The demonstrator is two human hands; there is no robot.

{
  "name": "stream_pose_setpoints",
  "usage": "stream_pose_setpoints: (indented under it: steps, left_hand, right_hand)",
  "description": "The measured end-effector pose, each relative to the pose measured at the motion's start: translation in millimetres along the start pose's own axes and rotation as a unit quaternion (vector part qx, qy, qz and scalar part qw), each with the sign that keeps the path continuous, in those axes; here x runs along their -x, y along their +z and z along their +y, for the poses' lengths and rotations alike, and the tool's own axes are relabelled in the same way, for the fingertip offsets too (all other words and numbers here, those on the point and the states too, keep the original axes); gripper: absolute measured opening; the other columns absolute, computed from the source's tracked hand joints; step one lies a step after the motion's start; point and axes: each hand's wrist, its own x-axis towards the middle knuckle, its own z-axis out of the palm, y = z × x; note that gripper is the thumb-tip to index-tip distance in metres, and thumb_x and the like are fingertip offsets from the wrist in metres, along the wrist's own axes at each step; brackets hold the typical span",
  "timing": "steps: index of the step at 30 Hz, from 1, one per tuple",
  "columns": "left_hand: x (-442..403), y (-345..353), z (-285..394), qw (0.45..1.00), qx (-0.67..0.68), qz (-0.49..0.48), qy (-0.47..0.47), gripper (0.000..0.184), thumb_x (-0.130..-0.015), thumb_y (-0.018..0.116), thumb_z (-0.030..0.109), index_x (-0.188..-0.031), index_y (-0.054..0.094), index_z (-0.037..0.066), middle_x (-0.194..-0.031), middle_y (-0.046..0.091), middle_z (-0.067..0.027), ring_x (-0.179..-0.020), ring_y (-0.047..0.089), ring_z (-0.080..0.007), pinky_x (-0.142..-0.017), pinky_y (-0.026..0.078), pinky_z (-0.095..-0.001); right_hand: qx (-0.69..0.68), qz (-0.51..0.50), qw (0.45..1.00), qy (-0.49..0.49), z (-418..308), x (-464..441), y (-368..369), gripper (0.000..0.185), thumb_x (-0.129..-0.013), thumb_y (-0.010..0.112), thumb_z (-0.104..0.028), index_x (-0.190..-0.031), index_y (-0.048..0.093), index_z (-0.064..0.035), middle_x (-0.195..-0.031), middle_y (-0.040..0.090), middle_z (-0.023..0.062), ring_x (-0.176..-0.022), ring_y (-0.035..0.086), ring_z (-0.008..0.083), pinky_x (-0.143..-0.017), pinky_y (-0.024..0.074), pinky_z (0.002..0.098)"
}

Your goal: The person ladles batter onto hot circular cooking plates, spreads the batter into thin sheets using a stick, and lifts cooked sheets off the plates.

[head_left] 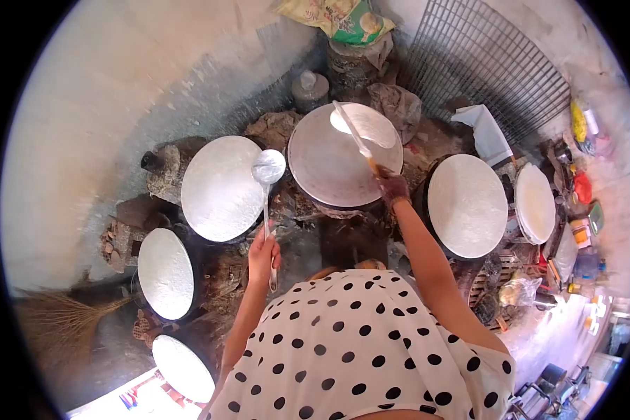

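My left hand (pixel 264 253) is closed round the long handle of a metal ladle (pixel 268 168). The ladle's bowl, coated white, hangs over the right edge of a round griddle (pixel 220 196) covered with a white layer. In a dark glove, my right hand (pixel 392 187) grips the wooden handle of a long, flat batter spreader (pixel 351 129). The spreader reaches across the large middle griddle (pixel 329 168). White batter (pixel 376 129) lies on the far right part of that griddle, beside and under the spreader; the rest of its surface looks grey.
More white-covered round griddles stand on my right (pixel 467 206) and left (pixel 165 273). Another white disc (pixel 183 367) is lower left. A metal grid (pixel 486 66) leans on the back wall, near a bulging sack (pixel 343 19). A straw broom (pixel 66 318) lies far left.
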Motion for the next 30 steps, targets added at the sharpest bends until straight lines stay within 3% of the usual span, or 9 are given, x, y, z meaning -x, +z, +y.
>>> stream_pose_setpoints:
  steps: [3, 5, 9, 11, 15, 18, 20, 23, 30]
  left_hand:
    - [25.5, 10.2, 6.3, 0.999, 0.028, 0.003, 0.045, 0.041, -0.1, 0.042, 0.015, -0.14, 0.04, 0.01, -0.061, 0.039, 0.0023, -0.042, 0.036, -0.0065, -0.039, 0.03, -0.0204]
    - [34.5, 16.5, 3.8, 0.998, 0.021, 0.012, 0.057, 0.041, -0.1, 0.042, 0.015, -0.14, 0.04, 0.009, -0.061, 0.039, 0.0027, -0.042, 0.036, -0.0064, -0.039, 0.03, -0.0206]
    - [42.4, 26.5, -8.3, 0.997, 0.051, 0.041, 0.029, 0.041, -0.1, 0.042, 0.016, -0.14, 0.04, 0.01, -0.061, 0.039, 0.0031, -0.041, 0.035, -0.0062, -0.039, 0.031, -0.0213]
    - [45.4, 33.5, -11.9, 0.997, 0.065, 0.041, 0.014, 0.041, -0.1, 0.042, 0.016, -0.14, 0.04, 0.01, -0.061, 0.039, 0.0033, -0.041, 0.035, -0.0061, -0.039, 0.032, -0.0215]
    - [55.8, 48.4, -10.2, 0.997, 0.065, 0.042, 0.028, 0.041, -0.1, 0.042, 0.018, -0.14, 0.039, 0.008, -0.06, 0.039, 0.0032, -0.041, 0.035, -0.0064, -0.039, 0.032, -0.0214]
    - [63.0, 54.4, -13.7, 0.996, 0.058, 0.053, 0.035, 0.04, -0.1, 0.043, 0.019, -0.139, 0.04, 0.01, -0.062, 0.038, 0.0037, -0.042, 0.035, -0.0057, -0.04, 0.033, -0.022]
    - [67.2, 59.4, -14.4, 0.996, 0.056, 0.072, 0.024, 0.04, -0.1, 0.043, 0.02, -0.139, 0.04, 0.01, -0.062, 0.038, 0.0038, -0.042, 0.035, -0.0057, -0.04, 0.033, -0.0219]
    - [67.9, 64.6, -18.0, 0.994, 0.08, 0.073, 0.013, 0.041, -0.1, 0.044, 0.02, -0.139, 0.04, 0.01, -0.062, 0.038, 0.004, -0.042, 0.035, -0.0059, -0.04, 0.033, -0.0217]
    - [81.9, 73.0, -22.9, 0.991, 0.099, 0.093, 0.017, 0.04, -0.1, 0.044, 0.02, -0.139, 0.04, 0.011, -0.063, 0.038, 0.0037, -0.042, 0.034, -0.0063, -0.04, 0.031, -0.0227]
  right_hand:
    - [-0.111, 0.117, 0.987, -0.026, -21.7, 37.6, -21.2, 0.038, -0.096, 0.044, -0.019, -0.122, 0.054, 0.0063, -0.104, 0.067, 0.0083, -0.09, 0.063, 0.0166, -0.08, 0.0488, 0.0268]
    - [0.099, 0.102, 0.989, -0.031, -13.7, 35.0, -16.9, 0.037, -0.095, 0.042, -0.014, -0.123, 0.053, 0.0073, -0.108, 0.067, 0.0086, -0.098, 0.063, 0.0181, -0.087, 0.0476, 0.0297]
    - [0.094, 0.055, 0.993, 0.05, -35.2, -6.6, 10.3, 0.042, -0.086, 0.056, -0.035, -0.125, 0.057, -0.0178, -0.103, 0.066, 0.0171, -0.097, 0.062, 0.0349, -0.082, 0.0501, 0.0401]
    - [0.123, 0.062, 0.99, 0.032, -25.0, -28.7, 20.0, 0.045, -0.085, 0.058, -0.033, -0.126, 0.057, -0.0151, -0.099, 0.068, 0.0164, -0.092, 0.066, 0.0301, -0.08, 0.05, 0.0401]
    - [-0.023, -0.04, 0.999, -0.006, 23.8, -42.4, -0.2, 0.043, -0.084, 0.057, -0.044, -0.12, 0.061, -0.0186, -0.104, 0.067, 0.0158, -0.097, 0.063, 0.0349, -0.085, 0.0483, 0.0435]
    - [-0.424, 0.079, 0.902, -0.025, 89.4, -72.0, 21.8, 0.043, -0.082, 0.066, -0.026, -0.12, 0.061, -0.0076, -0.094, 0.069, 0.0026, -0.08, 0.062, 0.0172, -0.075, 0.0482, 0.0243]
    - [-0.156, 0.087, 0.984, -0.003, 76.9, -61.7, 34.3, 0.043, -0.084, 0.063, -0.028, -0.123, 0.06, -0.0119, -0.096, 0.07, 0.0066, -0.084, 0.065, 0.0214, -0.077, 0.0501, 0.029]
    - [0.179, 0.009, 0.982, 0.059, -18.4, -27.0, 13.6, 0.043, -0.085, 0.058, -0.034, -0.126, 0.058, -0.0206, -0.103, 0.068, 0.0128, -0.093, 0.065, 0.0311, -0.081, 0.0512, 0.0381]
    - [0.204, 0.001, 0.979, 0.018, -22.6, -33.6, -50.0, 0.045, -0.087, 0.05, -0.046, -0.129, 0.054, -0.0287, -0.114, 0.064, 0.0113, -0.104, 0.062, 0.0325, -0.089, 0.0491, 0.0457]
